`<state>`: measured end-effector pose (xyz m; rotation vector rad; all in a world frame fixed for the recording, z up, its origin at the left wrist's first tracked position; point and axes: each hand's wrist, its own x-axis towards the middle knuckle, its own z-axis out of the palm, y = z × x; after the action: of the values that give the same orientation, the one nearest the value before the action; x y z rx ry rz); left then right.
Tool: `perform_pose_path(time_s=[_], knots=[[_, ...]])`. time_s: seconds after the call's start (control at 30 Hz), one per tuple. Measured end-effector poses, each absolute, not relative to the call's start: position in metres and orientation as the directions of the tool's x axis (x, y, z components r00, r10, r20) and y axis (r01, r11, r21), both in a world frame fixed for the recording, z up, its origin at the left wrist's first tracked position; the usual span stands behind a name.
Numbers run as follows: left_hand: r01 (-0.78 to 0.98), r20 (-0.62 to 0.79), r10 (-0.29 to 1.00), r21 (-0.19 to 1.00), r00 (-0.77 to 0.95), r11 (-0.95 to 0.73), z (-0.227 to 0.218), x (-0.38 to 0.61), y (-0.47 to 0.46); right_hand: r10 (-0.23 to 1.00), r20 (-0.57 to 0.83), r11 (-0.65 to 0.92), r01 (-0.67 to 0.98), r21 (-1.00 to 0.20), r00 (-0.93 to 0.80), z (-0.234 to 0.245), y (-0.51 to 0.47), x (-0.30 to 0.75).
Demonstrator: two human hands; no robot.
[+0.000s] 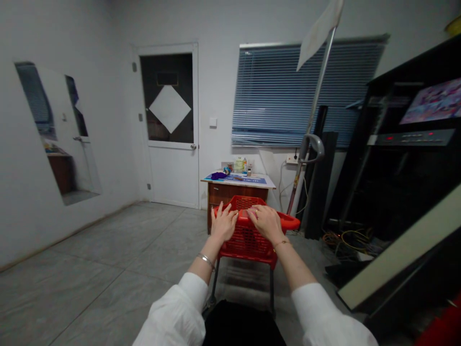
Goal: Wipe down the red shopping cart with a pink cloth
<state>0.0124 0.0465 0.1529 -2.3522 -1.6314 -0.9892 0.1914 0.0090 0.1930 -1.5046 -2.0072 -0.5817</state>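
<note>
In front of me stands a small red plastic shopping cart point(248, 245) on thin dark legs. My left hand point(224, 223) rests on the left part of the cart's red handle with its fingers spread and pointing forward. On the right part of the handle, my right hand point(265, 222) lies with its fingers bent over the bar. A slanted metal pole point(320, 79) rises by the cart's right side, with a grey loop grip point(319, 149) midway and a white flag point(319, 36) on top. I cannot tell whether the pole is fixed to the cart.
Beyond the cart, a small brown desk point(219, 193) carries bottles and a purple cloth point(218, 176). A closed white door point(173, 175) is behind it to the left. On the right are a black rack point(389, 168), tangled cables point(355, 239) and a leaning pale board point(403, 254).
</note>
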Motion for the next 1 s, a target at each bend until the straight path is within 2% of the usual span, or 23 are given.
perform_pose_path(time_s=[0.1, 0.3, 0.37, 0.47, 0.57, 0.63, 0.73, 0.8, 0.9, 1.0], knots=[[0.867, 0.583, 0.788, 0.271, 0.197, -0.418, 0.151, 0.013, 0.047, 0.721, 0.65, 0.284, 0.958, 0.036, -0.238, 0.197, 0.007, 0.21], [0.86, 0.602, 0.778, 0.288, 0.179, -0.421, 0.15, 0.02, 0.044, 0.755, 0.647, 0.155, 0.988, -0.014, -0.109, 0.194, 0.005, 0.224], [0.859, 0.606, 0.775, 0.289, 0.178, -0.423, 0.151, 0.022, 0.042, 0.718, 0.696, 0.067, 0.993, -0.094, 0.017, 0.185, 0.007, 0.22], [0.858, 0.603, 0.779, 0.297, 0.172, -0.419, 0.152, 0.023, 0.039, 0.589, 0.754, -0.066, 0.947, -0.314, 0.292, 0.171, 0.011, 0.205], [0.86, 0.601, 0.783, 0.301, 0.164, -0.411, 0.152, 0.022, 0.039, 0.524, 0.717, -0.054, 0.859, -0.509, 0.458, 0.163, 0.015, 0.187], [0.859, 0.599, 0.783, 0.301, 0.167, -0.414, 0.152, 0.022, 0.041, 0.509, 0.708, -0.038, 0.835, -0.549, 0.489, 0.163, 0.015, 0.178], [0.854, 0.599, 0.782, 0.303, 0.175, -0.423, 0.15, 0.02, 0.043, 0.484, 0.773, -0.005, 0.885, -0.466, 0.41, 0.17, 0.014, 0.176], [0.851, 0.6, 0.78, 0.306, 0.176, -0.427, 0.149, 0.02, 0.044, 0.526, 0.806, 0.047, 0.937, -0.346, 0.271, 0.175, 0.013, 0.181], [0.845, 0.603, 0.778, 0.313, 0.175, -0.433, 0.149, 0.02, 0.044, 0.618, 0.786, 0.197, 0.97, -0.145, -0.008, 0.181, 0.015, 0.192], [0.84, 0.604, 0.778, 0.321, 0.173, -0.436, 0.149, 0.02, 0.042, 0.635, 0.753, 0.325, 0.944, -0.057, -0.173, 0.185, 0.019, 0.202]])
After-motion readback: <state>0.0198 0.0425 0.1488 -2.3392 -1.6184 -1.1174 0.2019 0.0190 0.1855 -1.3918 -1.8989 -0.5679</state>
